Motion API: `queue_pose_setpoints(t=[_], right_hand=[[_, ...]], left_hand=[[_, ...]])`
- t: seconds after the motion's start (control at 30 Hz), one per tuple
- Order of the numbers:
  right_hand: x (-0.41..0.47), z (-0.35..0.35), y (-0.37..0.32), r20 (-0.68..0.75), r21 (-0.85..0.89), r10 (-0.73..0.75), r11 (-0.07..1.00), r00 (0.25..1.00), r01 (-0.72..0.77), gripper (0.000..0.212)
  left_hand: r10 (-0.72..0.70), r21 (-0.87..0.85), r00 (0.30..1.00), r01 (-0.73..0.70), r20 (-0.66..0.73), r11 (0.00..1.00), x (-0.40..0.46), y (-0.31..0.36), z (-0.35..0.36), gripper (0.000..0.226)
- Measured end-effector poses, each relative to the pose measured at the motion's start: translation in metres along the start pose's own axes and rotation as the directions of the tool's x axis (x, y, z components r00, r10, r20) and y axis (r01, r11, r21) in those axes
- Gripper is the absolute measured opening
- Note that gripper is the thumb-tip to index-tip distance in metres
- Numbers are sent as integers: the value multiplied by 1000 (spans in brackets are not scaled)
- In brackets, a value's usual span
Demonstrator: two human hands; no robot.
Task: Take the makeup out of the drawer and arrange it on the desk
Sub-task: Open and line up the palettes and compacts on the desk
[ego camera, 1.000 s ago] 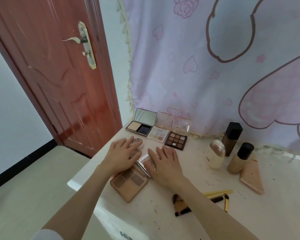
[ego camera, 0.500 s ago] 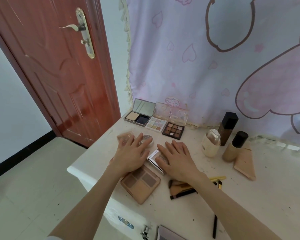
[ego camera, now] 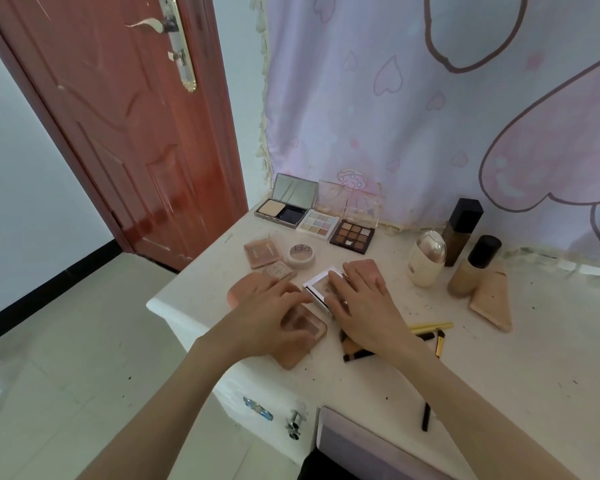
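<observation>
My left hand [ego camera: 274, 318] lies flat, fingers straight and slightly spread, on a peach-coloured square palette [ego camera: 303, 336] holding brown powder pans near the front edge of the white desk [ego camera: 520, 368]; my right hand [ego camera: 359, 299] rests beside it with fingers loosely extended over a white-framed square compact [ego camera: 317, 287], its fingertips on the lid, gripping nothing that I can see; a pink rounded case [ego camera: 373, 268] shows just behind that hand, and another pink rounded case [ego camera: 245, 289] lies left of my left hand.

Behind my hands sit a pink square compact [ego camera: 261, 252], a smaller tan square compact [ego camera: 278, 270] touching it, and a round cream pot [ego camera: 301, 256] with a printed lid. Along the curtain [ego camera: 430, 98] three cases stand with lids up: a grey mirrored compact [ego camera: 286, 204] holding one pale pan and one dark blue pan; a clear-lidded palette [ego camera: 319, 225] of pastel shades; a black palette [ego camera: 352, 235] of nine brown shades.

To the right stand a cream oval bottle [ego camera: 425, 263], a brown bottle with a black square cap [ego camera: 461, 230] and a beige foundation bottle with a black round cap [ego camera: 473, 266], and a beige flat tube [ego camera: 492, 301] lies next to the last; gold-handled brushes [ego camera: 430, 329] lie near my right wrist. The lavender drawer [ego camera: 361, 441] stands open at the desk front; its contents are hidden.
</observation>
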State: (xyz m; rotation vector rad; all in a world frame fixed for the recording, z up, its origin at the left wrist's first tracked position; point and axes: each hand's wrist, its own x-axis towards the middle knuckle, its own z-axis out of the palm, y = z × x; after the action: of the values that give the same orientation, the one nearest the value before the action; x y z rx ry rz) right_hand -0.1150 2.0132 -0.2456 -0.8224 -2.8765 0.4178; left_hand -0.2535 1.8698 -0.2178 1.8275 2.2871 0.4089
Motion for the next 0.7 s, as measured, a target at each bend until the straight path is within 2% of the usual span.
queue_pose_setpoints(t=[0.07,0.2,0.3,0.4,0.6,0.7], right_hand=[[-5,2,0,1,-35,-20,999,1000,20,50],[-6,3,2,49,-32,-16,999,999,18,51],[-5,3,4,62,-17,-10,1000,998,11,50],[-5,4,5,56,-21,-8,1000,998,9,51],[-5,4,5,72,10,-3,1000,997,3,50],[-3,-7,4,89,156,2,988,996,-15,40]], left_hand=[[-14,40,988,9,151,999,-7,4,3,74],[-67,201,933,-6,354,980,-12,6,-2,107],[-94,214,897,-1,431,977,-11,6,-6,109],[-69,153,904,5,422,988,-9,7,-9,107],[-43,90,962,20,268,996,-6,10,-2,96],[-62,-57,976,76,210,995,-7,14,-4,92]])
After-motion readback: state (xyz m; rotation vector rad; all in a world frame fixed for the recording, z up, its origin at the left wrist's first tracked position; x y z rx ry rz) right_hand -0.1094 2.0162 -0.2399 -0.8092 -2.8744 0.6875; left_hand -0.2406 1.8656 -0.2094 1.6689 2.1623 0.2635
